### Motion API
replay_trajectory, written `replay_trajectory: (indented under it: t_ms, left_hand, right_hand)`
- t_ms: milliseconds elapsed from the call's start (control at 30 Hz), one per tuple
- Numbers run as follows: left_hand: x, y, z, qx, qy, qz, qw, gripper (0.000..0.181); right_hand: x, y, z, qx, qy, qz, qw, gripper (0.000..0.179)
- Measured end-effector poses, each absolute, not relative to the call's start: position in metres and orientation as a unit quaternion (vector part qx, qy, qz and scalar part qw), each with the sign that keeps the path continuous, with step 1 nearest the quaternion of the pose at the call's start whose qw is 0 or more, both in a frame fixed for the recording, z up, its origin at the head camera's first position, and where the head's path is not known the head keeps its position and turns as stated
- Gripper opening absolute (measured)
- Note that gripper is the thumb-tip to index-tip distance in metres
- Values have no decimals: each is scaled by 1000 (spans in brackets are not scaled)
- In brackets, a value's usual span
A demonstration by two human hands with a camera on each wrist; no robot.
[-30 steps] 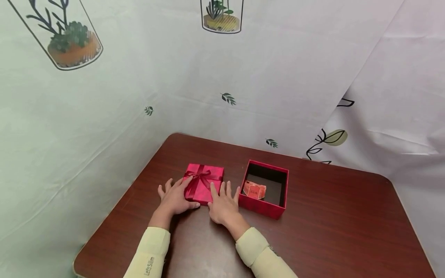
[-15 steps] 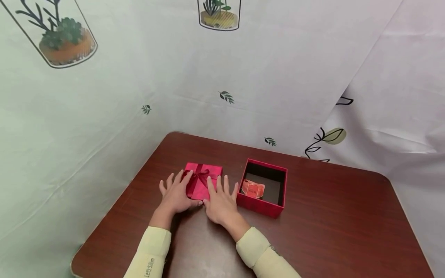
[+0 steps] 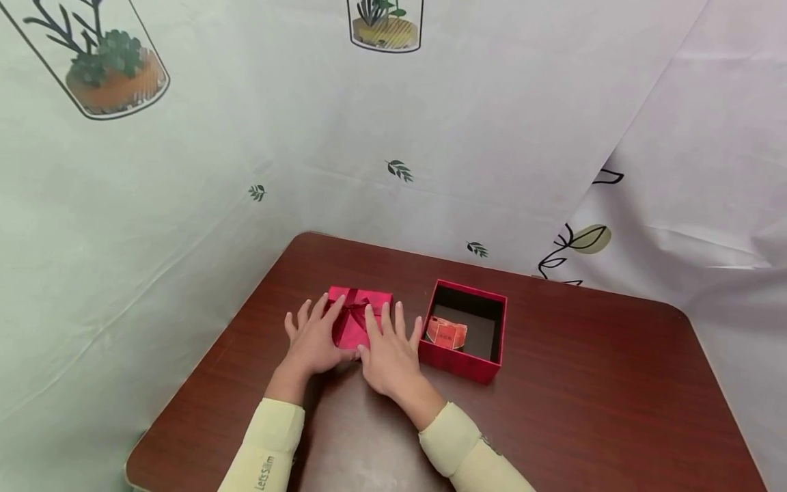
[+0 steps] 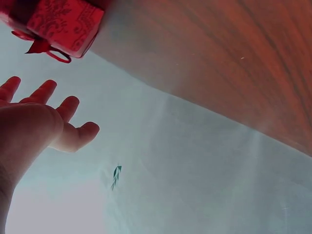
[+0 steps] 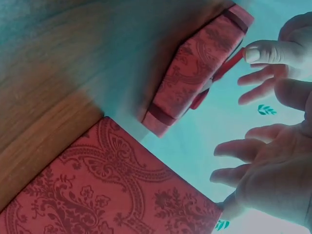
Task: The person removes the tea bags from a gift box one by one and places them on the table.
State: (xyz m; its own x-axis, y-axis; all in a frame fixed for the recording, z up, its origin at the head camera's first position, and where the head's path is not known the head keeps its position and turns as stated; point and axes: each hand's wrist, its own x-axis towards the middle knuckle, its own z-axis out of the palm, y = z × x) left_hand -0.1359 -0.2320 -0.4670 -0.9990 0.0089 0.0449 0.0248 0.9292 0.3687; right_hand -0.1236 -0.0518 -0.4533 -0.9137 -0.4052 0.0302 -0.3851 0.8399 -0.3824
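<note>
A red patterned gift-box lid (image 3: 353, 333) with a dark red ribbon bow (image 3: 354, 310) lies on the table, bow upward. Over its left and near sides my left hand (image 3: 312, 345) is spread, fingers apart. My right hand (image 3: 392, 357) spreads over the lid's near right part, its thumb close to the left thumb. In the right wrist view, the left thumb overlaps a ribbon end (image 5: 227, 68), and both hands hover above the lid's top. The left wrist view shows the left fingers apart from the lid (image 4: 66, 27). Both hands partly cover the lid in the head view.
Just right of the right hand stands the red box base (image 3: 461, 361), uncovered and dark inside. An orange-red packet (image 3: 447, 333) lies in it, toward its left. White printed cloth (image 3: 320, 137) hangs behind and left of the brown wooden table (image 3: 590, 383).
Both hands have shifted slightly farther over the lid, fingers still spread. The lid and box base have stayed in place; the head view has moved slightly.
</note>
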Motion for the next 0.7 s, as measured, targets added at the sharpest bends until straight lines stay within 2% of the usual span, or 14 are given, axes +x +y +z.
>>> replay_trajectory:
  t_ms: [700]
  left_hand:
    - [-136, -211, -446, -48, -979, -192, 52, 121]
  right_hand:
    - [-128, -22, -438, -131, 964, -232, -1, 84]
